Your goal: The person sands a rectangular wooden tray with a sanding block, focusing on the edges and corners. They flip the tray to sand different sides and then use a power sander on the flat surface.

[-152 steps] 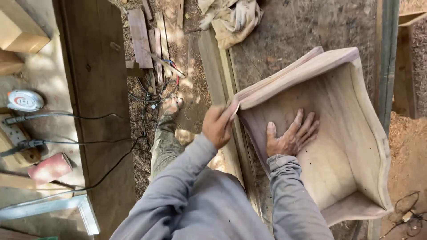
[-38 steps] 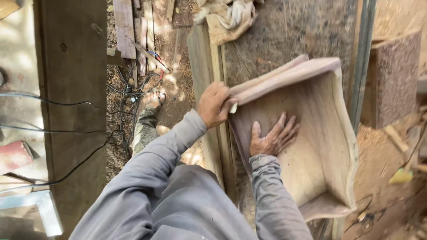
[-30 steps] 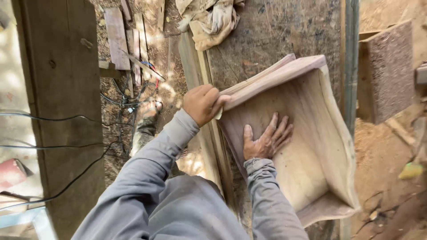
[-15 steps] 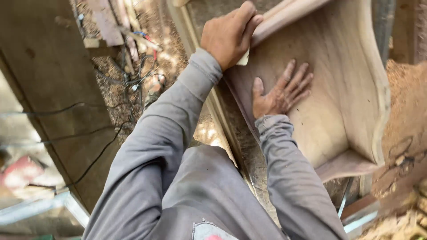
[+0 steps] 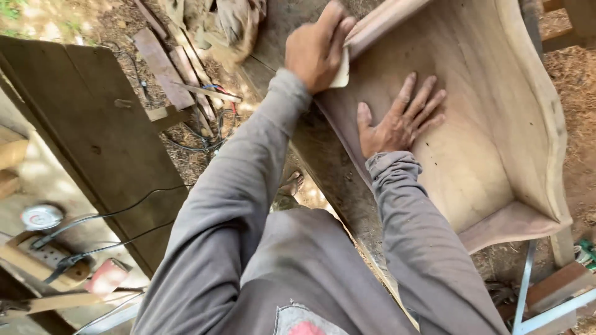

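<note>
A curved, tray-shaped wooden piece with raised rims lies on a workbench. My left hand is closed on a small pale piece of sandpaper and presses it against the piece's near rim. My right hand lies flat inside the hollow of the wooden piece, palm down and fingers spread. Both arms wear grey sleeves.
A dark wooden board stands at the left with black cables across it. Scrap planks and a crumpled cloth lie on the dirt. A round gauge and a red tool sit at the lower left, and a bare foot shows below.
The view has tipped closer and swung over the arms. My left hand has slid the sandpaper along the rim. My right hand stays flat inside the wooden piece.
</note>
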